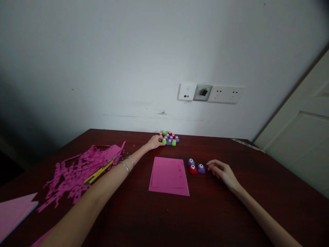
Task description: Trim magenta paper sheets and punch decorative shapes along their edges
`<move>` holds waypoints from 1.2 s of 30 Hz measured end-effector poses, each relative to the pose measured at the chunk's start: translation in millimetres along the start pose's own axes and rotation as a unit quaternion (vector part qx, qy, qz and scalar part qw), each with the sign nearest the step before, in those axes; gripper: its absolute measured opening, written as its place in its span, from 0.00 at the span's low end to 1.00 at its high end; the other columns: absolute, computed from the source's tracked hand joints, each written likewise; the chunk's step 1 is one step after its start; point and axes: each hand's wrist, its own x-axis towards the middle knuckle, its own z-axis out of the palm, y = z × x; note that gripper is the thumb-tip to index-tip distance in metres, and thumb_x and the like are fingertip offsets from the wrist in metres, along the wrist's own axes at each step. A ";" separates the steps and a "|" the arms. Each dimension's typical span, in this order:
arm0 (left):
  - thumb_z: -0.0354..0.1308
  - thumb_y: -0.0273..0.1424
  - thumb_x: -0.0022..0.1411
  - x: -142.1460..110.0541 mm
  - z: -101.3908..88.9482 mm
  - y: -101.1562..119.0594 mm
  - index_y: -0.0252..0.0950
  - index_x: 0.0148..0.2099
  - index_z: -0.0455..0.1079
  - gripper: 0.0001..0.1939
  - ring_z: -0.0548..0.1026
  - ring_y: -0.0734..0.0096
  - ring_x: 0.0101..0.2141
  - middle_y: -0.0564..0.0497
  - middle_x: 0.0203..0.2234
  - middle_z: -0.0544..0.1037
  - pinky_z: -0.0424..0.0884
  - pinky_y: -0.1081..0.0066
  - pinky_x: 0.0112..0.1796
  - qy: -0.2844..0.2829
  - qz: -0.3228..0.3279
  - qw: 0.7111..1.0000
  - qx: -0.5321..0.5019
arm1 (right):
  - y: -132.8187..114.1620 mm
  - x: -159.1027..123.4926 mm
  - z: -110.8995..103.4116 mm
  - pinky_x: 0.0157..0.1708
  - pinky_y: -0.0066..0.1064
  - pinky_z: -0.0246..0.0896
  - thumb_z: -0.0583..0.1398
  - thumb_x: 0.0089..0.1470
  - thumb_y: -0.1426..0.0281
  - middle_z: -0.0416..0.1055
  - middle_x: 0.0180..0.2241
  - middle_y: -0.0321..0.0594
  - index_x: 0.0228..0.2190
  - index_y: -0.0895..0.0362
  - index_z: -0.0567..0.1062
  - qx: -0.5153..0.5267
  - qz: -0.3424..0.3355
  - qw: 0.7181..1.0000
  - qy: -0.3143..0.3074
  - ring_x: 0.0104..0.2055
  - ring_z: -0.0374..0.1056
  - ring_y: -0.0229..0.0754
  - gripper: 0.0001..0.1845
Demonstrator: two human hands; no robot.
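Observation:
My left hand [155,141] reaches to the back of the table, its fingers curled around a small paper punch at the left edge of a cluster; the hand partly hides that punch. The cluster holds several green, purple and red paper punches [169,141] with white round buttons. My right hand [221,171] rests on the table, fingers loosely bent and apart, holding nothing. Just left of it are a purple punch [201,168], a red punch [192,169] and another purple punch [191,162]. Between my arms lie pink paper sheets [167,175], with small cut-out bits on them.
At left, a heap of pink punched paper strips [74,171] bears a yellow utility knife [100,170]. Stacked paper [15,212] sits at the front left corner. Behind the table [231,151] is a wall with sockets [226,94]; a thin strip [248,145] lies at right.

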 end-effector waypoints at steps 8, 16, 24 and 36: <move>0.61 0.35 0.47 -30.8 -22.7 39.5 0.31 0.38 0.72 0.16 0.69 0.73 0.26 0.50 0.29 0.75 0.63 0.74 0.30 0.026 0.038 0.994 -0.099 | -1.3 -0.6 -0.2 0.16 0.25 0.47 0.56 0.46 0.64 0.66 0.23 0.37 0.31 0.59 0.71 -0.010 0.005 1.000 -0.001 0.19 0.54 0.33 0.12; 0.62 0.36 0.46 -77.4 -29.9 90.2 0.31 0.41 0.70 0.19 0.67 0.75 0.21 0.56 0.18 0.70 0.61 0.75 0.25 0.004 0.028 0.994 -0.105 | 0.5 -1.3 0.8 0.16 0.25 0.48 0.56 0.47 0.64 0.67 0.24 0.38 0.31 0.59 0.71 -0.017 -0.004 1.000 -0.007 0.21 0.56 0.34 0.12; 0.60 0.36 0.49 -105.7 -12.6 100.1 0.32 0.40 0.70 0.17 0.66 0.77 0.24 0.52 0.26 0.72 0.62 0.74 0.27 -0.020 0.076 0.990 -0.113 | -4.1 -4.2 4.0 0.18 0.26 0.51 0.56 0.46 0.64 0.68 0.24 0.37 0.30 0.59 0.71 -0.028 -0.011 1.000 -0.008 0.22 0.58 0.35 0.11; 0.61 0.37 0.50 -116.2 -4.1 107.7 0.33 0.41 0.69 0.17 0.68 0.75 0.27 0.50 0.32 0.74 0.65 0.73 0.30 -0.026 0.083 0.991 -0.099 | -32.6 -14.9 17.8 0.17 0.25 0.54 0.58 0.48 0.59 0.66 0.21 0.37 0.27 0.59 0.71 -0.035 -0.033 0.996 0.074 0.21 0.59 0.35 0.14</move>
